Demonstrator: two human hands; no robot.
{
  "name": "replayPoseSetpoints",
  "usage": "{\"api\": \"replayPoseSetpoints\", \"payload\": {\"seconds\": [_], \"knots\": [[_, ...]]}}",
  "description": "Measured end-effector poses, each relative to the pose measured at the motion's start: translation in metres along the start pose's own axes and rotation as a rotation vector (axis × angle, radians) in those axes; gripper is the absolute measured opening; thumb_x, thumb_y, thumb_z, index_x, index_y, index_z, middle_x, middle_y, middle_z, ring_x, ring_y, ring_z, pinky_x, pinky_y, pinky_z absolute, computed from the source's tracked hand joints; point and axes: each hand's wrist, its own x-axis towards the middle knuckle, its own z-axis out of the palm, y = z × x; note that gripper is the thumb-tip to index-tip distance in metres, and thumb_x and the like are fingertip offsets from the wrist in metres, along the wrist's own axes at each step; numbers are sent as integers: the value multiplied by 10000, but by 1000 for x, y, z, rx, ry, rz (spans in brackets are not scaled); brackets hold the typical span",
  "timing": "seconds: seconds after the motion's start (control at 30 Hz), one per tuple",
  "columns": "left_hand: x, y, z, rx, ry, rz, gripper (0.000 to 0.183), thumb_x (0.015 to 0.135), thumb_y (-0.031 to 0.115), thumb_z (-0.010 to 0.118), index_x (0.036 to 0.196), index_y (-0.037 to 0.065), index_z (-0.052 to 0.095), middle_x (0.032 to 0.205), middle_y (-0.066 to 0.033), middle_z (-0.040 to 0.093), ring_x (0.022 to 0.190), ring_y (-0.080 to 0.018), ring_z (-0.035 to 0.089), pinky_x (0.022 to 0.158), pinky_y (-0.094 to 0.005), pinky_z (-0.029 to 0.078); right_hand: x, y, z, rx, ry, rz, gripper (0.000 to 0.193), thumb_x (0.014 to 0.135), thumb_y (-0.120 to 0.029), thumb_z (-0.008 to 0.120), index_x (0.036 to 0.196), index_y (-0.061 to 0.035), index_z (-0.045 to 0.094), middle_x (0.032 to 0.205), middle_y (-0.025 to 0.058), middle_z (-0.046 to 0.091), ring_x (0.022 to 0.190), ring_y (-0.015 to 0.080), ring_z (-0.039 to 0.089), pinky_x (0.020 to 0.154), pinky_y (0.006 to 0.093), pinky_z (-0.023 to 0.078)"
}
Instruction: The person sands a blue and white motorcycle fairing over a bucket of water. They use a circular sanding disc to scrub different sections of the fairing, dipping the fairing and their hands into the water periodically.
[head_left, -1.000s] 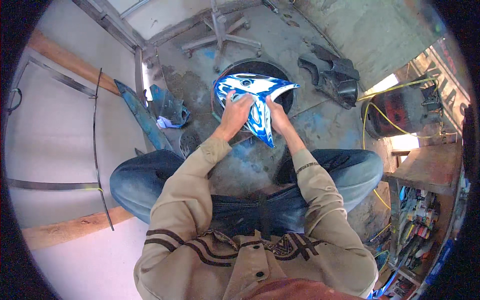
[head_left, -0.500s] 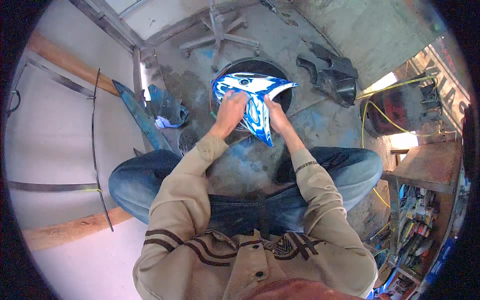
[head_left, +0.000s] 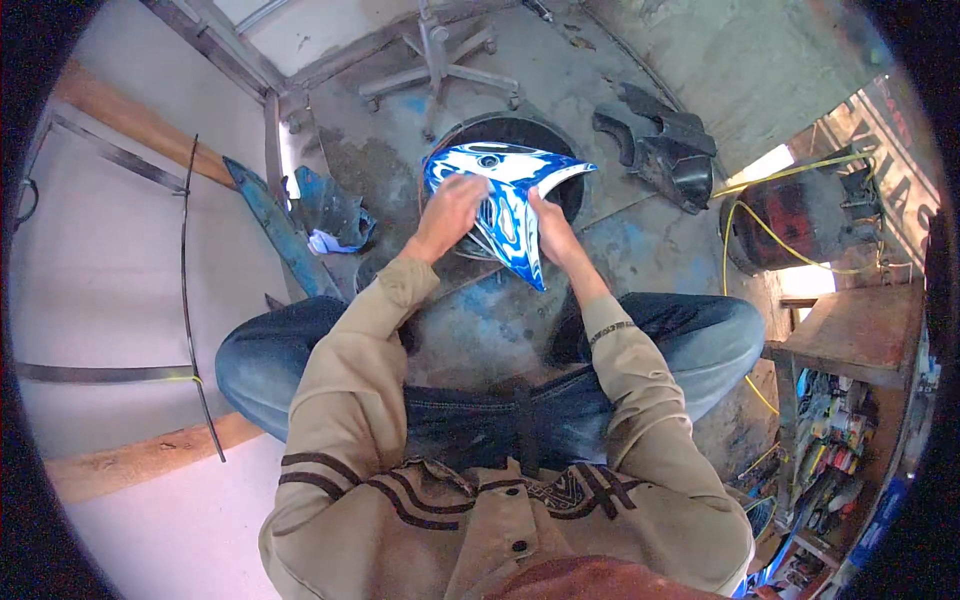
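A glossy, curved motorcycle fairing panel (head_left: pixel 515 215) in swirled blue and white spreads above a round black tub (head_left: pixel 510 126). Near its top is a round hole, and one pointed end reaches toward me. My right hand (head_left: pixel 553 230) grips the inner right edge, thumb on the painted face. Against the left part of the panel, my left hand (head_left: pixel 453 215) has its fingers curled and pressed together. Whatever those fingers may hold is hidden, and their tips are slightly blurred.
A wheeled chair base (head_left: pixel 437 68) stands beyond the tub. Black plastic parts (head_left: pixel 665 148) lie on the floor at the right, near a rusty cylindrical tank (head_left: pixel 790 222) with a yellow hose. A blue-stained piece with a lilac cloth (head_left: pixel 328 242) lies left; a cluttered shelf (head_left: pixel 850 325) stands right.
My left hand has slid a little left and toward me along the panel, uncovering more of its left edge. The right hand and the panel stay nearly in place.
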Motion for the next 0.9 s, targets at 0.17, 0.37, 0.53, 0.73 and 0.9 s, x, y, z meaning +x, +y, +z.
{"api": "replayPoseSetpoints", "payload": {"seconds": [0.17, 0.37, 0.53, 0.73, 0.9], "knots": [[7, -6, -10, 73, -61, 92, 275, 975, 87, 614, 1230, 70, 715, 1303, -117, 719, 1258, -304, 648, 1100, -470, 474, -1, -3, 1, -13, 35, 30, 598, 1120, -472, 504, 1305, 83, 630, 1210, 118, 725, 1058, 170, 680, 958, 347, 528], [6, 0, -6, -114, -1, 121, 262, 944, 61, 624, 1186, 48, 726, 1270, -119, 732, 1221, -272, 673, 1065, -455, 483, 1, -2, -7, -79, 34, 26, 630, 1123, -510, 467, 1281, 68, 661, 1213, 117, 725, 1053, 161, 669, 951, 341, 518], [8, 2, 0, -78, 69, 62, 285, 932, 64, 643, 1203, 27, 725, 1277, -141, 731, 1192, -322, 680, 1042, -444, 500, 5, 0, -9, -150, 22, -11, 671, 1107, -554, 479, 1282, 68, 658, 1191, 95, 721, 1071, 146, 635, 987, 337, 488], [9, 3, -1, -72, 120, -88, 263, 933, 33, 637, 1181, 31, 725, 1264, -151, 729, 1140, -350, 691, 1023, -465, 509, -4, -6, 5, -52, 35, 27, 601, 1115, -496, 499, 1286, 61, 647, 1200, 99, 727, 1044, 175, 685, 963, 349, 523], [11, 12, 2, -169, 45, 62, 226, 960, 81, 622, 1148, 61, 744, 1232, -140, 743, 1133, -350, 692, 1035, -467, 495, -9, -13, 5, 23, 42, 34, 545, 1126, -420, 513, 1325, 75, 624, 1263, 117, 711, 1101, 177, 680, 989, 360, 526]]}}
